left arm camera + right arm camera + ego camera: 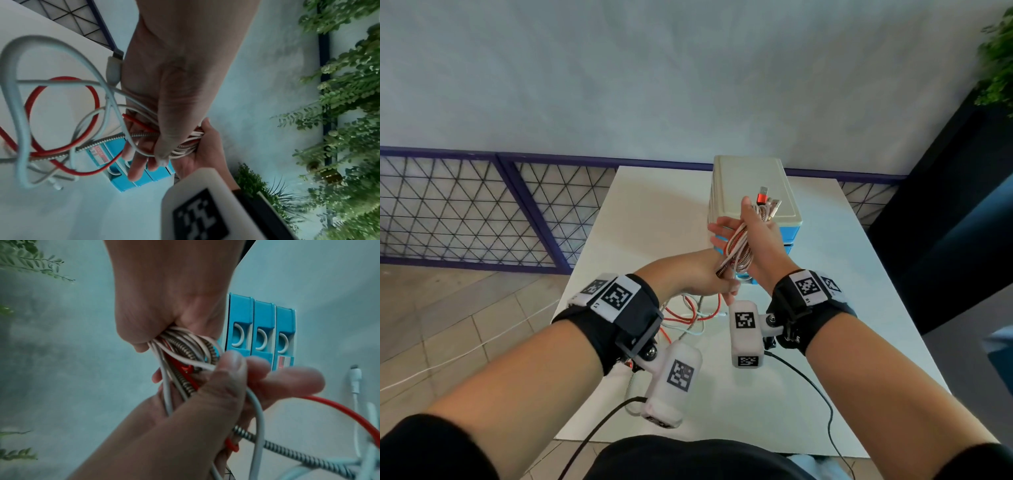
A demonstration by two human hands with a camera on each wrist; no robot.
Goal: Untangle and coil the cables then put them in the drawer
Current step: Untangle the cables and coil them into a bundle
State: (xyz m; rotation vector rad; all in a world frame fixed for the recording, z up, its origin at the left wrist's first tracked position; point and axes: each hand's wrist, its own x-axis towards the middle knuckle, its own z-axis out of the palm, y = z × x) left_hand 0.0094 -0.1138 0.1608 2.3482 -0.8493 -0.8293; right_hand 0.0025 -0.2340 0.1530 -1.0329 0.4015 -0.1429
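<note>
My right hand (763,240) grips a coiled bundle of cables (738,248), white, red and metal-braided, with the plugs (767,198) sticking up above the fist. It holds the bundle in the air in front of the blue drawer unit (753,178). My left hand (695,277) sits just below and pinches the trailing strands between thumb and fingers (287,381). In the right wrist view the coil (185,340) sits in the right fist (164,296). The uncoiled tails (681,313) hang down to the table in loose loops (95,100). All three drawers (263,324) are closed.
The white table (637,222) stands against a purple-framed mesh fence (465,205). A dark cabinet (945,222) and plants (996,68) are on the right. Black wrist-camera leads (808,383) trail over the near table edge.
</note>
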